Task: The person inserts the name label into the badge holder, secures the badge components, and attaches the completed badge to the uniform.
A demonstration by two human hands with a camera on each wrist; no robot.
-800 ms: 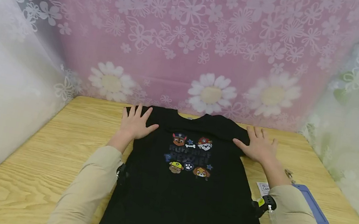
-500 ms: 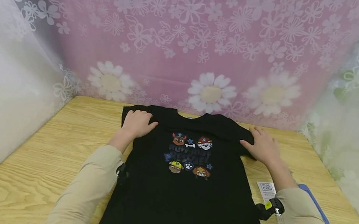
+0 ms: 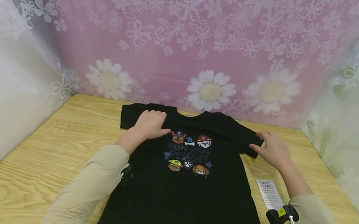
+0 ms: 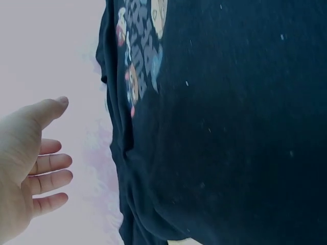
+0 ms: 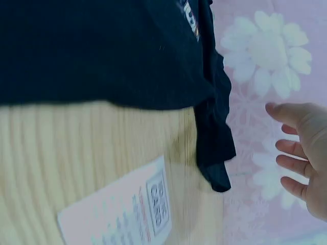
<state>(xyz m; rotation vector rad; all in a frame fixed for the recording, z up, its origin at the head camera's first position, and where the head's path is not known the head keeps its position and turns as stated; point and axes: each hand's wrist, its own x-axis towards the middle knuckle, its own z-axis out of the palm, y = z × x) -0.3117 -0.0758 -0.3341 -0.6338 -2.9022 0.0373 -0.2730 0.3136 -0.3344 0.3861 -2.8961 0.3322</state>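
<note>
hands: left (image 3: pixel 150 124) flat on t-shirt (image 3: pixel 187 202) shoulder | right (image 3: pixel 273 149) relaxed at its sleeve

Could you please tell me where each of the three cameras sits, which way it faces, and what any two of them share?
Head: worn on the head, looking forward and down at the black T-shirt on the wooden table; both forearms, left hand and right hand show.
Left wrist: at the left wrist, facing along the hand across the shirt's print; only the left hand shows.
Right wrist: at the right wrist, facing the shirt's sleeve and white card; only the right hand shows.
Shared: all show the T-shirt; head and right wrist share the card.
</note>
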